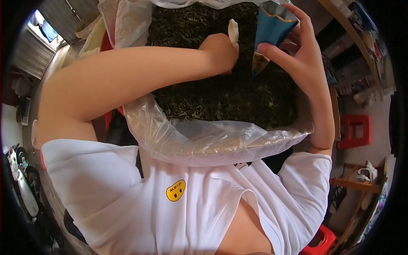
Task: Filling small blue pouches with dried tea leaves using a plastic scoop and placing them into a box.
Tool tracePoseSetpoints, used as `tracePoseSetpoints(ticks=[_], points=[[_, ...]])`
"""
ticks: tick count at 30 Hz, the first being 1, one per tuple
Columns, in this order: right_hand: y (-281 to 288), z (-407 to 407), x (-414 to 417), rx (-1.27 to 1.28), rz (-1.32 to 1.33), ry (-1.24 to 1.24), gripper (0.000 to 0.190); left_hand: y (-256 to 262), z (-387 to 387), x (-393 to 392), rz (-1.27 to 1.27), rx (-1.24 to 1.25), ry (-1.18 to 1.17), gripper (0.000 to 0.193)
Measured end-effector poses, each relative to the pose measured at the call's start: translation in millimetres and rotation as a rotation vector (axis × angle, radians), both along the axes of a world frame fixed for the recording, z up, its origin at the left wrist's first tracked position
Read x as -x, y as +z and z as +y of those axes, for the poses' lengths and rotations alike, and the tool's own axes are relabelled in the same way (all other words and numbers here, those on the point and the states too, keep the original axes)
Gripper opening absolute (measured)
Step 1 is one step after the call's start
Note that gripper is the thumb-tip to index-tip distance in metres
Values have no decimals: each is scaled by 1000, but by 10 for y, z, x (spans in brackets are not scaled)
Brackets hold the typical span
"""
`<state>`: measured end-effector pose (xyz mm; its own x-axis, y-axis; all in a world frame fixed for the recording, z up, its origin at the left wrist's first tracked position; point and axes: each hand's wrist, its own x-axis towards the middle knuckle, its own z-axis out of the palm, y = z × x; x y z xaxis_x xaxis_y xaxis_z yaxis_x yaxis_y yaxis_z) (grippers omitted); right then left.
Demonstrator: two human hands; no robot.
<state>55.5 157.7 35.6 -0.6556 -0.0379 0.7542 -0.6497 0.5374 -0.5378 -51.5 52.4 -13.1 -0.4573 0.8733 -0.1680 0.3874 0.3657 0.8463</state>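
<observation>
My left hand [220, 54] is closed around a white, narrow, rounded piece [233, 32] that sticks up from the fist like a handle; whatever is at its lower end is hidden. Under the hand lies a mass of dark dried leaves [185, 102], like loose tea, inside a clear plastic liner bag [204, 137]. My right hand [299, 47] grips a blue foil pouch [272, 28] between thumb and fingers, above the leaves. The pouch's mouth gapes upward, showing a silvery inside and a gold rim. Its contents cannot be made out.
The liner bag's folded edge rests close against my white shirt [153, 204]. Red plastic stools [365, 132] stand to the right, near a wooden frame [360, 185]. Shelving [360, 41] holding goods is at upper right. A white and black appliance [27, 191] lies at far left.
</observation>
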Motion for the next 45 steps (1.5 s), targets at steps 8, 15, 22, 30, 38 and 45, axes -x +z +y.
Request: tracePoseSetpoints(ticks=[8, 15, 22, 30, 38, 45], points=[[-18, 70, 180, 157, 402, 751, 75, -32, -51, -54, 435, -154, -258, 49], [509, -498, -424, 229, -522, -656, 74, 198, -102, -236, -221, -80, 8, 32], [248, -233, -425, 245, -292, -481, 67, 186, -93, -94, -509, -164, 158, 32], [346, -266, -369, 317, -261, -437, 65, 501, -213, 131, -611, -159, 108, 33], [635, -495, -460, 402, -485, -632, 71, 911, -630, 36, -384, -230, 30, 30], [141, -126, -471, -35, -343, -417, 64, 901, -1083, -176, -668, -107, 331, 31]])
